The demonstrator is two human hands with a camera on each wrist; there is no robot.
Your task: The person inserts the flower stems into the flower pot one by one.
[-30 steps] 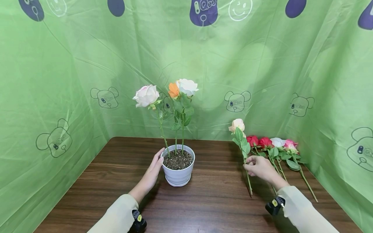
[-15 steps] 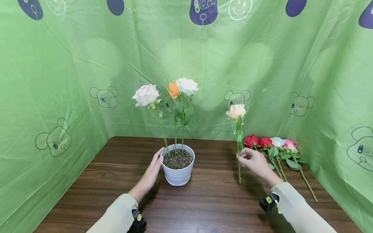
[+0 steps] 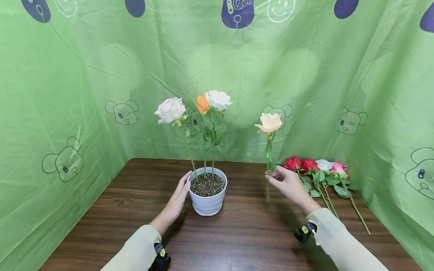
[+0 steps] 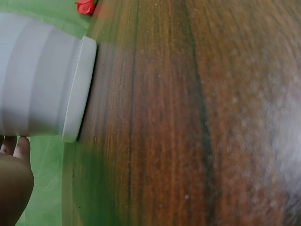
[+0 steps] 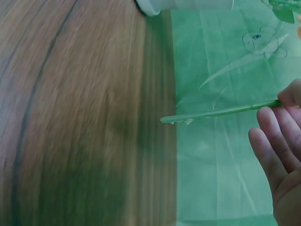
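A white flowerpot (image 3: 207,203) filled with dark soil (image 3: 206,187) stands on the table. Three roses grow up from it: a pale pink one (image 3: 170,110), an orange one (image 3: 202,104) and a white one (image 3: 218,100). My left hand (image 3: 174,203) rests against the pot's left side, fingers straight along its wall; the left wrist view shows its fingertips at the pot (image 4: 37,75). To the right, my right hand (image 3: 289,185) pinches a peach rose (image 3: 269,123) by its stem, held upright. In the right wrist view the bare lower stem (image 5: 216,113) sticks out past the fingers.
At the table's right side lie several more roses: red (image 3: 293,163), white (image 3: 324,165) and pink (image 3: 338,168), stems toward the front. A green printed cloth (image 3: 237,67) hangs around the back and sides of the brown wooden table (image 3: 135,199).
My right hand has lifted the peach rose from beside the lying roses and moved it left, toward the pot, turning it upright. The left hand stays at the pot.
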